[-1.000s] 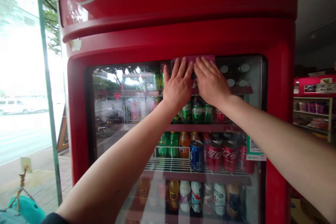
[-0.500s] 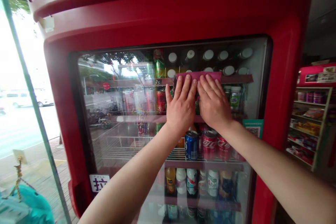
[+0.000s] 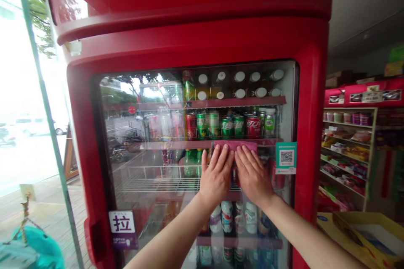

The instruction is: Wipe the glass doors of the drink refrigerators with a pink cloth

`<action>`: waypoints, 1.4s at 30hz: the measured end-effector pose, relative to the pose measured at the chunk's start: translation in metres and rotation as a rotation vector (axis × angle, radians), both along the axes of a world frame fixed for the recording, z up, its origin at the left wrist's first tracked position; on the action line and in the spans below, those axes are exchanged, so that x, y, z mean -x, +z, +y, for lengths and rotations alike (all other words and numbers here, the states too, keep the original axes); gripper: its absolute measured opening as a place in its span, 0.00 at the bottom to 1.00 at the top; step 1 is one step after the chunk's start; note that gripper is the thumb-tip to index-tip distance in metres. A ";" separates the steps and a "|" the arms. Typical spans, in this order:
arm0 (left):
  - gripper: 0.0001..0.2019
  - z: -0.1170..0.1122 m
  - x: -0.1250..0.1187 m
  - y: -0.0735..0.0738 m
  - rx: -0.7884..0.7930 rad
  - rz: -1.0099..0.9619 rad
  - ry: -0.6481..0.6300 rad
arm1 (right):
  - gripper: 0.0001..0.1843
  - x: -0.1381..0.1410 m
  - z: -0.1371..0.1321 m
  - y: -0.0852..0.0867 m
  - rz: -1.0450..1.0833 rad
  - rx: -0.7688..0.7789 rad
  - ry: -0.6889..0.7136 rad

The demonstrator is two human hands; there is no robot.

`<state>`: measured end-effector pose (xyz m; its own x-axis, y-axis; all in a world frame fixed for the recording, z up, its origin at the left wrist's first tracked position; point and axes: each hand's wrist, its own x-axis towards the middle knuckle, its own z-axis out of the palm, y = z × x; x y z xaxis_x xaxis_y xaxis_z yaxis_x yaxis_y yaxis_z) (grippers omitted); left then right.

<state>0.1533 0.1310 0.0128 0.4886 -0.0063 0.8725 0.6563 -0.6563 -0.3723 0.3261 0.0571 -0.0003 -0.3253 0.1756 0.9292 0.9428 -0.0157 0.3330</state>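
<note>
My left hand [image 3: 217, 174] lies flat with its fingers stretched out, pressing a pink cloth [image 3: 242, 145] against the glass door [image 3: 126, 201] of a red drinks fridge [image 3: 195, 42]. Beside it, my right hand [image 3: 252, 176] is also flat on the cloth, fingers straight and close together. Only the cloth's upper strip shows; both hands cover the rest. Behind the glass, green cans [image 3: 227, 127] and a red can [image 3: 253, 125] stand on a shelf just above the hands. Bottles with white caps [image 3: 240, 76] fill the top shelf.
A QR-code sticker [image 3: 286, 158] is on the glass to the right, and a pull sign [image 3: 123, 223] is at lower left beside the red door handle [image 3: 94, 235]. Snack shelves [image 3: 347, 151] and a yellow box [image 3: 369, 235] stand at right. A green pole [image 3: 47, 109] rises at left.
Both hands have slid the cloth down the glass, from the top shelf edge to the shelf edge below the cans. The view has shifted, showing more of the shop at right.
</note>
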 end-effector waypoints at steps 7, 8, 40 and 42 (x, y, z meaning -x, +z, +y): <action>0.31 -0.006 0.006 -0.004 0.063 0.074 0.063 | 0.39 -0.011 -0.006 -0.005 -0.064 0.056 -0.054; 0.31 -0.006 0.004 0.009 0.063 0.069 0.056 | 0.38 -0.014 -0.005 0.008 -0.080 0.048 -0.059; 0.30 -0.051 -0.178 0.256 0.012 -0.102 -0.248 | 0.30 -0.133 -0.044 0.266 0.164 -0.024 -0.232; 0.29 -0.050 -0.178 0.250 0.007 -0.086 -0.244 | 0.29 -0.130 -0.043 0.261 0.187 -0.031 -0.240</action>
<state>0.3314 0.0806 0.2628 0.3970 -0.1085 0.9114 0.5073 -0.8016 -0.3164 0.4565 0.0139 0.2604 -0.1010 0.1973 0.9751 0.9559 -0.2526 0.1501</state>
